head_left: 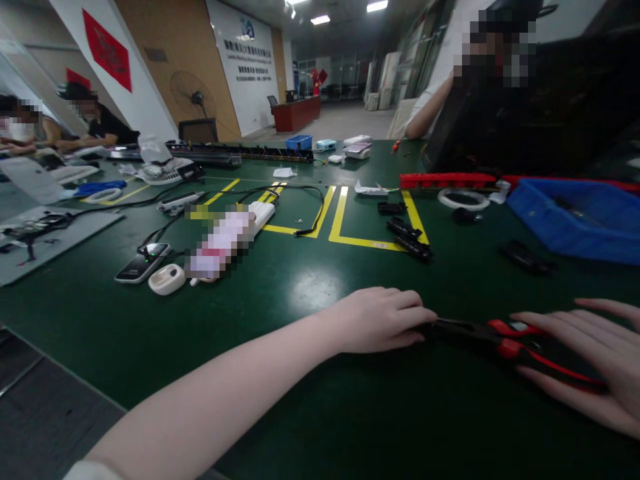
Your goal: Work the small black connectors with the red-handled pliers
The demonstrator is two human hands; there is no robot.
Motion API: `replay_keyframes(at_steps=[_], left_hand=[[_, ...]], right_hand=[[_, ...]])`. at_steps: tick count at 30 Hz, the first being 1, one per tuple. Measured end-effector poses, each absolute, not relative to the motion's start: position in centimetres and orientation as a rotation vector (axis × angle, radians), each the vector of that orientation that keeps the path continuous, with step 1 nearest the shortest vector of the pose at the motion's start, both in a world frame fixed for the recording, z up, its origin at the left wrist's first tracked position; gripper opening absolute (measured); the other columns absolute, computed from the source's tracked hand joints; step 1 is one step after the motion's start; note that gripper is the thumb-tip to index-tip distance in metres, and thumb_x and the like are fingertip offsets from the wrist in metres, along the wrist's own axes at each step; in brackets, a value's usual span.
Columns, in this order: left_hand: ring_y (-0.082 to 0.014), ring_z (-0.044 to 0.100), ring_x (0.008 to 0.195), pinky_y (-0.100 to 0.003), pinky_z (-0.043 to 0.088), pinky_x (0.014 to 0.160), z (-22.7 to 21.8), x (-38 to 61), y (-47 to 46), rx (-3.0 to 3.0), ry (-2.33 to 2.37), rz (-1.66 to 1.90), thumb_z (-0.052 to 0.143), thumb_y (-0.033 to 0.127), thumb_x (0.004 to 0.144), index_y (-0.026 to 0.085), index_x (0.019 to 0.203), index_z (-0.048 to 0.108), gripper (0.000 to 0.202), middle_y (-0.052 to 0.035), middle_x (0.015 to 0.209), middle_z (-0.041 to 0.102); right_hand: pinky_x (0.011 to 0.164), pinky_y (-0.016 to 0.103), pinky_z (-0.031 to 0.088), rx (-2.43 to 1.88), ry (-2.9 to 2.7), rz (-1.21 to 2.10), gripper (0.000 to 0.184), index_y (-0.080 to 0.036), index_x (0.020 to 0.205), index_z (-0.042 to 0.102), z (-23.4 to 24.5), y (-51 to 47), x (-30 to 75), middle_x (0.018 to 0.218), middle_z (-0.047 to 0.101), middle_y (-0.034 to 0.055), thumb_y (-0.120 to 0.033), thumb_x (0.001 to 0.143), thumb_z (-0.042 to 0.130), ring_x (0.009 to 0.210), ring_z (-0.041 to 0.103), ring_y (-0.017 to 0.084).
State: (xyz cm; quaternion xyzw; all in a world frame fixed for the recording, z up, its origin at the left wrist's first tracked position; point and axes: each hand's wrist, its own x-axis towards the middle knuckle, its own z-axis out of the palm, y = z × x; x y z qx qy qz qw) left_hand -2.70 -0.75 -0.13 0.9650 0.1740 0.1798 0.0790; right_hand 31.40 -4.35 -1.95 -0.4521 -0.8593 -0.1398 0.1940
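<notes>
In front of me, over the green table (280, 400), my right hand (595, 353) is around a pair of long-nose pliers (467, 328) with red and black handles. Its fingers are fairly straight along the handles, and part of the hand runs out of view at the right edge. The jaws point left, towards my left hand (383, 320). That hand is closed, fingers curled downward, right at the plier tips. Something dark shows under its fingertips, but I cannot tell whether it is a separate part or the jaws themselves.
Black plastic parts (410, 239) lie beyond my hands, partly inside yellow tape markings (370, 244). At right stands a blue bin (575, 217) near a red strip (450, 181). To the left are a white case (167, 279), a black-and-silver device (143, 263) and cables. Other people sit around the table.
</notes>
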Motion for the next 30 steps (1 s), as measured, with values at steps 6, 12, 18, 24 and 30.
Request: replay_keyframes(at_steps=[6, 12, 18, 24, 30], left_hand=[[-0.0192, 0.060, 0.100, -0.029, 0.051, 0.083, 0.0, -2.8, -1.4, 2.944, 0.543, 0.518, 0.051, 0.025, 0.097, 0.014, 0.125, 0.052, 0.030, -0.0102, 0.118, 0.058], [-0.0192, 0.059, 0.105, -0.029, 0.050, 0.087, -0.2, -3.0, -1.6, 2.868, 0.533, 0.554, 0.051, 0.024, 0.097, 0.017, 0.127, 0.050, 0.031, -0.0088, 0.119, 0.056], [-0.0184, 0.061, 0.101, -0.029, 0.051, 0.084, -0.2, -3.0, -1.8, 2.752, 0.520, 0.613, 0.058, 0.021, 0.092, 0.017, 0.124, 0.054, 0.033, -0.0079, 0.116, 0.057], [-0.0192, 0.061, 0.100, -0.034, 0.051, 0.090, -0.4, -2.9, -1.9, 2.581, 0.576, 0.713, 0.066, 0.020, 0.085, 0.017, 0.122, 0.057, 0.038, -0.0081, 0.112, 0.059], [-0.0186, 0.061, 0.096, -0.034, 0.051, 0.088, -0.9, -2.7, -1.7, 2.574, 0.660, 0.823, 0.070, 0.024, 0.082, 0.015, 0.110, 0.062, 0.030, -0.0070, 0.107, 0.060]], right_hand=[[0.080, 0.044, 0.045, -0.991, -2.569, -0.583, 0.042, -0.021, 0.109, 0.063, -0.2, -4.9, 29.9, 0.087, 0.073, 0.0076, -0.050, 0.079, 0.061, 0.071, 0.066, 0.024], [0.080, 0.046, 0.045, -1.117, -2.556, -0.595, 0.042, -0.016, 0.105, 0.066, 0.9, -6.3, 28.6, 0.090, 0.073, 0.0126, -0.050, 0.080, 0.062, 0.075, 0.066, 0.028], [0.082, 0.045, 0.045, -1.127, -2.579, -0.697, 0.047, -0.015, 0.109, 0.063, 1.1, -6.7, 28.3, 0.094, 0.072, 0.0111, -0.053, 0.082, 0.058, 0.079, 0.066, 0.026], [0.083, 0.044, 0.043, -1.096, -2.540, -0.805, 0.047, -0.014, 0.109, 0.064, 1.2, -7.1, 28.2, 0.094, 0.072, 0.0124, -0.052, 0.083, 0.057, 0.081, 0.066, 0.026], [0.083, 0.041, 0.042, -1.099, -2.540, -0.797, 0.045, -0.016, 0.107, 0.065, 1.5, -7.2, 27.9, 0.092, 0.072, 0.0110, -0.052, 0.082, 0.058, 0.079, 0.065, 0.024]])
